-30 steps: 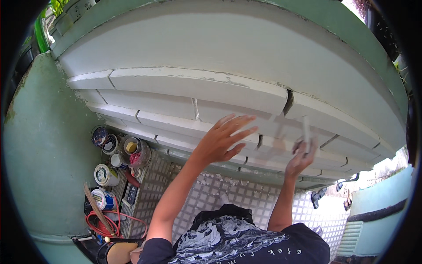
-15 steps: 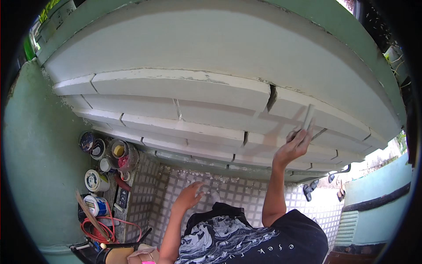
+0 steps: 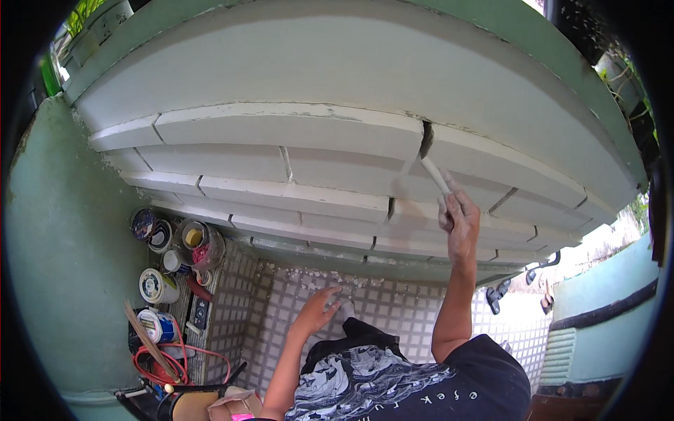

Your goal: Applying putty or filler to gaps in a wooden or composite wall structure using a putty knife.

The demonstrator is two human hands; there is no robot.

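Right hand (image 3: pixel 460 219): grip closed round pale stick-like tool (image 3: pixel 436 175), tip by dark gap (image 3: pixel 426 137) in white wall (image 3: pixel 295 129), contact unclear. Gap-working step imo; next move needs steady aim. Left hand (image 3: pixel 316 311) loosely open, looks empty.

The block wall (image 3: pixel 309 163) stands before the person (image 3: pixel 393 382), a side wall (image 3: pixel 70 245) at its left end. Beside its upper gap (image 3: pixel 426 137) is the tool (image 3: pixel 436 175) in the right hand (image 3: pixel 460 216); the left hand (image 3: pixel 317 313) hangs before its foot. Tubs (image 3: pixel 159 286) stand before its left end, sandals (image 3: pixel 496 299) near its right, plant pots (image 3: pixel 111 21) above its left.
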